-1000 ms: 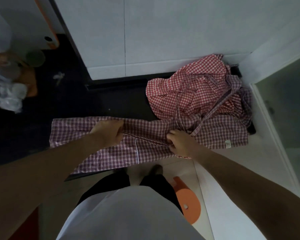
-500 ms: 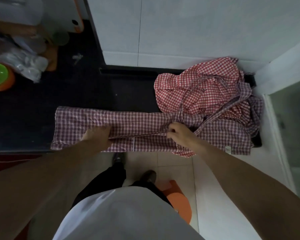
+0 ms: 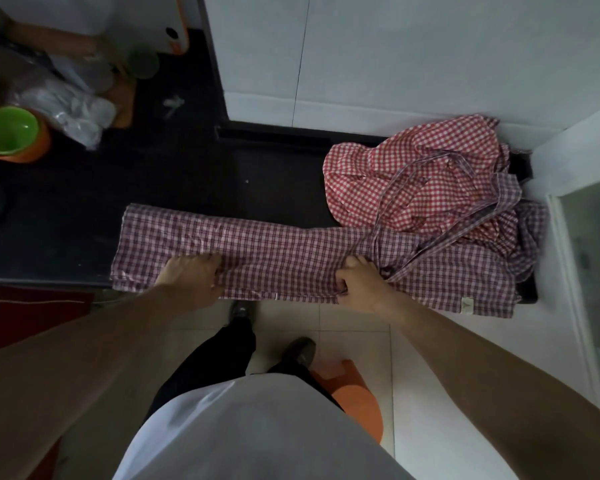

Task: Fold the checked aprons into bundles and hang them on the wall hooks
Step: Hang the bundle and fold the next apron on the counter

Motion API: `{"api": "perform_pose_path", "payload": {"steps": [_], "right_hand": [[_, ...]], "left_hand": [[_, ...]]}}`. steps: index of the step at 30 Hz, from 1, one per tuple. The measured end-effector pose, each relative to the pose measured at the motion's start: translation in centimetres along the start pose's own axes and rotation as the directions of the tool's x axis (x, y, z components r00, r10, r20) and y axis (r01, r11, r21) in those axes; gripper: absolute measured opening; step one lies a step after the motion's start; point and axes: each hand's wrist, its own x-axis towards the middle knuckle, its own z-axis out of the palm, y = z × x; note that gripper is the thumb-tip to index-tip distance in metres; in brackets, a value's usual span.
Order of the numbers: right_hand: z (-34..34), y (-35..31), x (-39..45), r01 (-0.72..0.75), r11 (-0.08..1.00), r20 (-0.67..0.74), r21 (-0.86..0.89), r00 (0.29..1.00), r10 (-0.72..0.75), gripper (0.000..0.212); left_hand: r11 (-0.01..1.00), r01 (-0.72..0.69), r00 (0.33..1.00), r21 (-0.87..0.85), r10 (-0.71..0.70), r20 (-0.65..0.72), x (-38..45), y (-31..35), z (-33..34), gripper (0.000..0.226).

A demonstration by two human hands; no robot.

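A purple checked apron (image 3: 274, 251) lies folded into a long flat strip along the front edge of the dark counter (image 3: 187, 188). My left hand (image 3: 191, 278) grips its near edge towards the left. Further right, my right hand (image 3: 357, 282) grips the same near edge where the straps bunch up. A red checked apron (image 3: 406, 174) sits crumpled in a heap at the back right, with purple straps (image 3: 465, 220) draped across it. No wall hooks are in view.
A green bowl (image 3: 7, 133) in an orange one stands at the far left beside clear plastic bags (image 3: 70, 109). White wall tiles (image 3: 395, 57) rise behind the counter. An orange stool (image 3: 354, 393) stands on the floor by my feet.
The hanging lower part of the purple apron has been folded up onto the counter, leaving a narrower strip. Both hands moved with its near edge and hold it still.
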Motion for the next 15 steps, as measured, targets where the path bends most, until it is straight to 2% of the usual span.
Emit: {"api": "perform_pose_path", "payload": {"steps": [4, 9, 12, 15], "right_hand": [[0.0, 0.1, -0.1, -0.002, 1.000, 0.013, -0.004, 1.000, 0.002, 0.021], [-0.1, -0.1, -0.5, 0.004, 1.000, 0.021, -0.031, 1.000, -0.003, 0.026], [-0.1, -0.3, -1.2, 0.046, 0.991, 0.019, -0.127, 0.999, -0.043, 0.035], [0.3, -0.8, -1.7, 0.054, 0.955, -0.015, -0.293, 0.998, -0.061, 0.038]], "left_hand": [[1.000, -0.015, 0.998, -0.018, 0.016, 0.068, -0.5, 0.1, 1.7, 0.037], [0.999, -0.007, 0.998, 0.032, 0.005, 0.058, -0.2, 0.6, 2.3, 0.046], [0.993, 0.054, 0.990, 0.108, -0.068, 0.126, -0.3, 1.8, 2.1, 0.063], [0.996, 0.050, 0.997, 0.078, -0.055, 0.063, -0.9, 3.6, 2.1, 0.068]]}}
